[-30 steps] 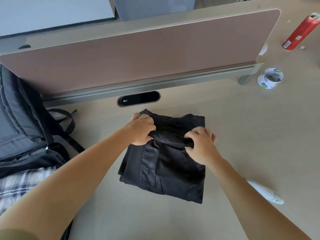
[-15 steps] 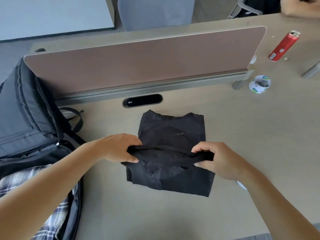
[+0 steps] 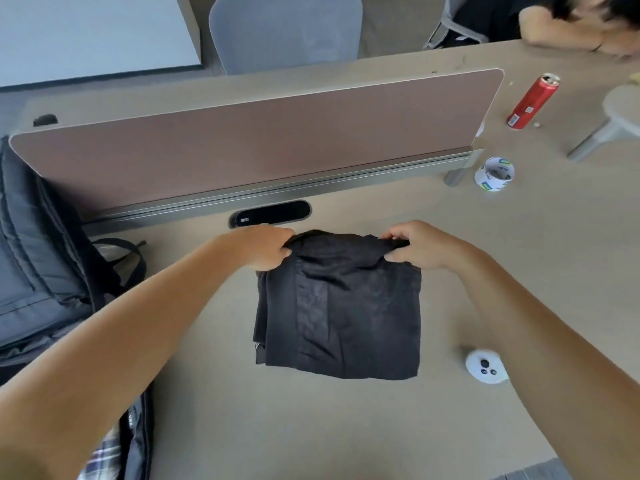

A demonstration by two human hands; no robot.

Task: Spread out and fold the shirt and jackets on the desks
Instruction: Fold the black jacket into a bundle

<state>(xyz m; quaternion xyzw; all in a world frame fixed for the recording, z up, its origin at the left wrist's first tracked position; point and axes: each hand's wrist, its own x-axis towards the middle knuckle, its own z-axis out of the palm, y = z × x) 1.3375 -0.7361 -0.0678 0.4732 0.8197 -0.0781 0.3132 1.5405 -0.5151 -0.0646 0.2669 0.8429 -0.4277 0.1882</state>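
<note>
A black jacket (image 3: 346, 306) lies folded into a compact rectangle on the beige desk (image 3: 346, 427), just in front of the partition. My left hand (image 3: 266, 247) grips its far left corner and my right hand (image 3: 419, 245) grips its far right corner, fingers curled round the fabric edge. A plaid shirt (image 3: 104, 459) shows at the bottom left, partly under a black bag.
A pink-brown partition (image 3: 259, 140) runs across the desk behind the jacket. A dark backpack (image 3: 38, 254) fills the left side. A tape roll (image 3: 494, 174), a red can (image 3: 531, 100) and a white controller (image 3: 485, 368) lie to the right. Another person's arm (image 3: 571, 36) rests at the far right.
Both hands carried the near fold of the jacket from the middle up to its far edge, so the jacket is folded over on itself. The view has tilted up a little.
</note>
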